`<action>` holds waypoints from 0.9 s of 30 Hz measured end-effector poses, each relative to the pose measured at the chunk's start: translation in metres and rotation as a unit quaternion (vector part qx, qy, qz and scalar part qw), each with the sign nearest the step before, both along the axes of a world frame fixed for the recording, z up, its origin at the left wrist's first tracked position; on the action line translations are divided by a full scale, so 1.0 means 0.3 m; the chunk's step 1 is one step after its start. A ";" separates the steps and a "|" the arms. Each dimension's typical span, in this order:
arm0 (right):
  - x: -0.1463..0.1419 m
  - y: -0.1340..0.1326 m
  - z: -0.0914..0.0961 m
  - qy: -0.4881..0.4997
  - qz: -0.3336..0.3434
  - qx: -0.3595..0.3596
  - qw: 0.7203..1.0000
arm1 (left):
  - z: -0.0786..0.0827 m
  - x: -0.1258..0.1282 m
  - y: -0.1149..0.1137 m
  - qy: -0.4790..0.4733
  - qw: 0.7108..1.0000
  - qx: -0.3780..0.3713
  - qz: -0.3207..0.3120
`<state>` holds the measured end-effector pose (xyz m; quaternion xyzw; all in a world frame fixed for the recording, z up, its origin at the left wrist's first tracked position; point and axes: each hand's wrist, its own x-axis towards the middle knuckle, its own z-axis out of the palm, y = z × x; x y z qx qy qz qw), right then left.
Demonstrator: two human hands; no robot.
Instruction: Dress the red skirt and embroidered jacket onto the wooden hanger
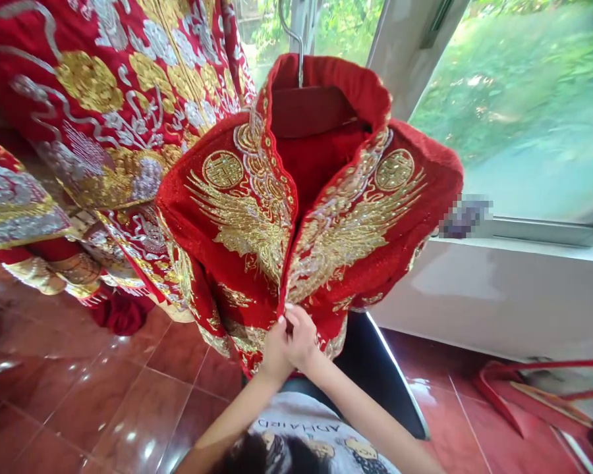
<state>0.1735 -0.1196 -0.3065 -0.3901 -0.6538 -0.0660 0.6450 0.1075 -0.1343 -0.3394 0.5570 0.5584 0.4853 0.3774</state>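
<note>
A red embroidered jacket (336, 276) with a stand-up collar hangs on a hanger (316, 110) with a metal hook. Gold wing shapes and round medallions cover its chest. The collar gapes, and the two front edges meet lower down. There, my left hand (277, 345) pinches the front edge with closed fingers. Pressed against it, my right hand (302, 334) grips the same edge, slightly higher. The small part between my fingertips is hidden, so any fastener there cannot be made out.
Other red garments with gold and silver embroidery (143, 99) hang at the left. Windows (518, 118) stand behind and to the right above a white wall (474, 289). A dark panel with a pale edge (375, 375) is below the jacket. Red metal framing (518, 388) lies at the lower right on tiled floor (128, 408).
</note>
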 end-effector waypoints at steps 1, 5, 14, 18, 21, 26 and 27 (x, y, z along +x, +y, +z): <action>0.005 0.036 -0.013 0.003 0.000 -0.014 1.000 | -0.008 0.005 0.026 0.021 1.000 -0.004 0.004; 0.059 0.186 -0.080 0.041 0.030 -0.072 0.996 | -0.025 0.002 0.134 0.137 0.990 0.008 -0.006; 0.181 0.122 -0.268 0.147 0.027 -0.204 0.968 | -0.132 -0.099 0.078 0.035 0.999 -0.037 -0.010; 0.248 0.002 -0.379 0.240 -0.012 -0.295 0.925 | -0.276 -0.178 0.001 -0.087 0.984 -0.148 0.055; 0.301 -0.052 -0.452 0.333 -0.052 -0.361 0.870 | -0.358 -0.236 -0.055 -0.191 0.948 -0.232 0.107; 0.367 -0.043 -0.503 0.462 0.009 -0.474 0.750 | -0.377 -0.280 -0.084 -0.337 0.896 -0.259 0.127; 0.371 -0.037 -0.501 0.477 0.034 -0.489 0.729 | -0.370 -0.278 -0.078 -0.357 0.889 -0.257 0.123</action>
